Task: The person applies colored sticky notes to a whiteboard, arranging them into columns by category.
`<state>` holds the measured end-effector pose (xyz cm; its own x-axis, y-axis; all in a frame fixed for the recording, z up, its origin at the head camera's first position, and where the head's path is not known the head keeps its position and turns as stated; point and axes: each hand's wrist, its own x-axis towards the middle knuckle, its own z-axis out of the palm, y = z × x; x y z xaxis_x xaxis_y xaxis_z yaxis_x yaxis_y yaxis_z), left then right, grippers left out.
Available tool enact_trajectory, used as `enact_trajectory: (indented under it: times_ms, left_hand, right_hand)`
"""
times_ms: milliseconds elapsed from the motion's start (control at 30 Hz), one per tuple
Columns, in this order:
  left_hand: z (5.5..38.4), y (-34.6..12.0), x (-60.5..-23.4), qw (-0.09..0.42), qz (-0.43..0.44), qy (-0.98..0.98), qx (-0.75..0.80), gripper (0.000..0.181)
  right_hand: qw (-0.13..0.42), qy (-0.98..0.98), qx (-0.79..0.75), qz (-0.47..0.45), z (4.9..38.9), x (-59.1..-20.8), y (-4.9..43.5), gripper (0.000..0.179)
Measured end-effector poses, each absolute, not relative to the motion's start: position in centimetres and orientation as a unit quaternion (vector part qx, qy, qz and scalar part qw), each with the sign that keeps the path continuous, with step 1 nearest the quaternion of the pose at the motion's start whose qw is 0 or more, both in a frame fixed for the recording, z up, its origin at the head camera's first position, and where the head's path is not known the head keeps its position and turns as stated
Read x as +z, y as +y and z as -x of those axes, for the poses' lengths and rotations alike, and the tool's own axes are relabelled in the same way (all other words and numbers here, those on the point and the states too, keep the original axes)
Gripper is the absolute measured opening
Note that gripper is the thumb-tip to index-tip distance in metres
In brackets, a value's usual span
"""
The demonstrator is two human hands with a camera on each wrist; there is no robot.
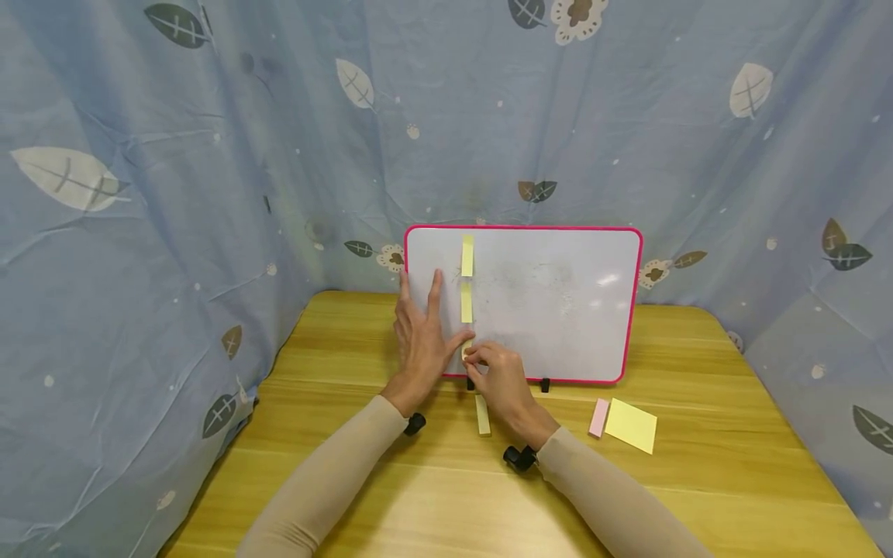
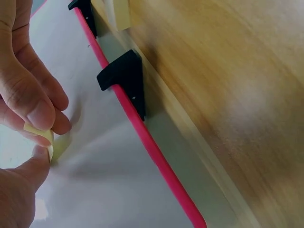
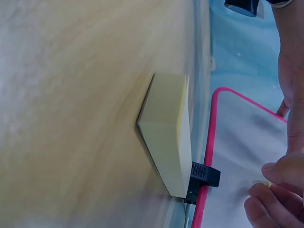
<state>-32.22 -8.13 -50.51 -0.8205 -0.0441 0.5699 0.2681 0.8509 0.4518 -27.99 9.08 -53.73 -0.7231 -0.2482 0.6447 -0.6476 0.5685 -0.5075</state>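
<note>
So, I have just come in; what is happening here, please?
A person's right hand pinches a yellow strip low on the whiteboard; the left hand, fingers spread, touches the strip with the thumb. Two more strips stick above, one under the other. A yellow pad, a pink pad and a square yellow note lie on the table.

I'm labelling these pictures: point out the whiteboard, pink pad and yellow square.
Whiteboard (image 1: 525,305), head view, middle of its white face.
Pink pad (image 1: 598,417), head view, middle of its top.
Yellow square (image 1: 631,426), head view, middle of its top.
</note>
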Motion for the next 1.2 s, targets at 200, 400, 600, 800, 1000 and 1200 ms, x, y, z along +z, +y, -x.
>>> enact_trajectory:
  times_ms: [200, 400, 600, 800, 1000, 1200]
  left_hand:
    - [32.0, -8.1, -50.6, 0.283, 0.058, -0.924, -0.252, 0.142]
    - [31.9, -8.1, -50.8, 0.283, 0.065, -0.923, -0.253, 0.145]
    - [31.8, -8.1, -50.9, 0.28, 0.065, -0.925, -0.247, 0.146]
    - [31.7, -8.3, -51.0, 0.273, 0.064, -0.929, -0.242, 0.143]
    - [31.2, -8.5, -50.8, 0.274, 0.07, -0.931, -0.233, 0.143]
    - [30.6, -8.6, -50.3, 0.27, 0.076, -0.934, -0.22, 0.139]
  right_hand:
    - [0.26, -0.849, 0.377, -0.265, 28.1, -53.8, 9.2, 0.008]
    - [0.25, -0.85, 0.381, -0.263, 28.1, -54.0, 9.3, 0.002]
    - [0.254, -0.852, 0.378, -0.259, 28.1, -54.1, 9.4, 0.008]
    - [0.225, -0.857, 0.386, -0.257, 27.7, -53.9, 9.8, 0.008]
    - [0.193, -0.868, 0.386, -0.246, 27.2, -53.4, 10.7, 0.014]
    - [0.187, -0.876, 0.374, -0.239, 26.9, -52.8, 11.8, 0.016]
